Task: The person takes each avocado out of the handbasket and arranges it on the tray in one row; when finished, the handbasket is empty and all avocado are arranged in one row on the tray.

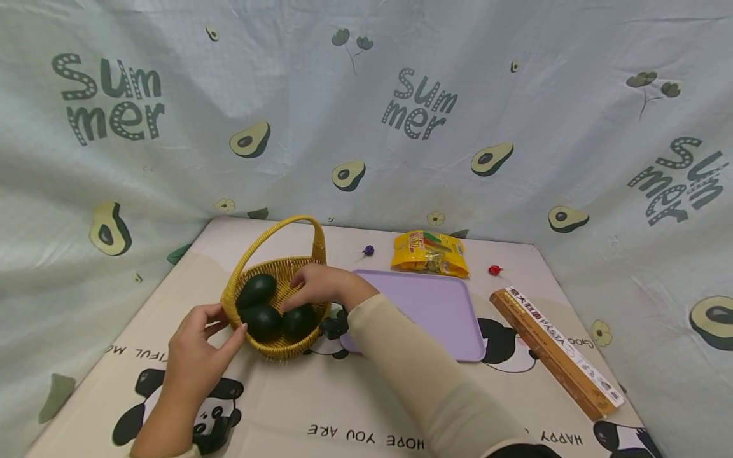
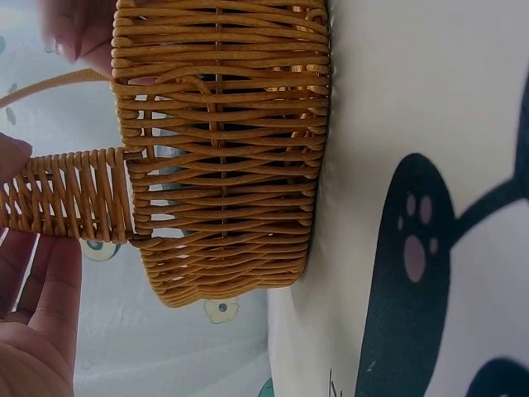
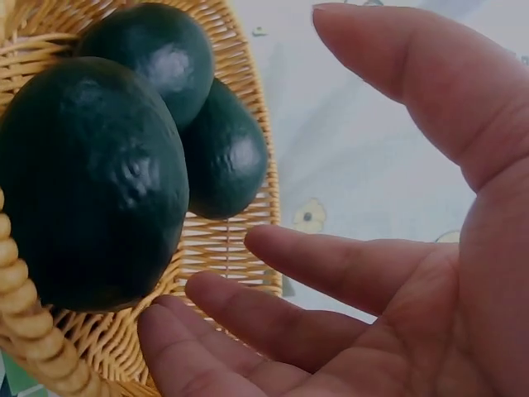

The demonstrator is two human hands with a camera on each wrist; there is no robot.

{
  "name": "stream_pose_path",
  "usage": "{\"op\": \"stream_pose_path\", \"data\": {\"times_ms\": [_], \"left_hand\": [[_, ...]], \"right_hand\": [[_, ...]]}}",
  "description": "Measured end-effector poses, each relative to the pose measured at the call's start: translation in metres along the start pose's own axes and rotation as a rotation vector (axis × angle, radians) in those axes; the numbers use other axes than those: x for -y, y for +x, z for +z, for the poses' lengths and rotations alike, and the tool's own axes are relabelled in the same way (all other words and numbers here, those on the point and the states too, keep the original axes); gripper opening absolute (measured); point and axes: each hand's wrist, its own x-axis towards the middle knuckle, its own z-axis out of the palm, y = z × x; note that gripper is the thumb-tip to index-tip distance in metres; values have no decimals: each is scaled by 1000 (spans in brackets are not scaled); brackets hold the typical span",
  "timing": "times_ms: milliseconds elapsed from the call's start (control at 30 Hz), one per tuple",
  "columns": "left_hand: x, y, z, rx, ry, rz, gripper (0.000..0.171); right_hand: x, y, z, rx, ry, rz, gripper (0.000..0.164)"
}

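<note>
A sleeve [image 1: 409, 372] ends at the right hand [image 1: 321, 284], fingers apart beside dark fruits [image 1: 263, 323] in a basket [image 1: 275, 351]. The left hand [image 1: 197, 343] pinches its handle [image 2: 74, 194].

Pale creased cloth [image 1: 309, 102] hangs behind and along both sides, printed with avocados [image 1: 348, 175] and "Summer" lettering [image 1: 420, 105]. Table [image 1: 286, 394] cream-topped, printed with pandas [image 1: 213, 413] and upside-down words [image 1: 361, 436]. Light soft.

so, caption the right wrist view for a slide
An open right hand beside three dark green fruits in a wicker basket.
</note>
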Motion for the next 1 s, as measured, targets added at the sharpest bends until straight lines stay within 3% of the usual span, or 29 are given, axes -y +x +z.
{"op": "stream_pose_path", "data": {"times_ms": [367, 567, 1000], "left_hand": [[1, -1, 0, -4, 11, 0, 50], [0, -3, -1, -1, 17, -12, 49], [1, -2, 1, -11, 9, 7, 51]], "right_hand": [[3, 10, 4, 51, 1, 33, 73], [5, 16, 8, 70, 39, 100, 68], [3, 24, 16, 44, -107, 95, 60]]}}
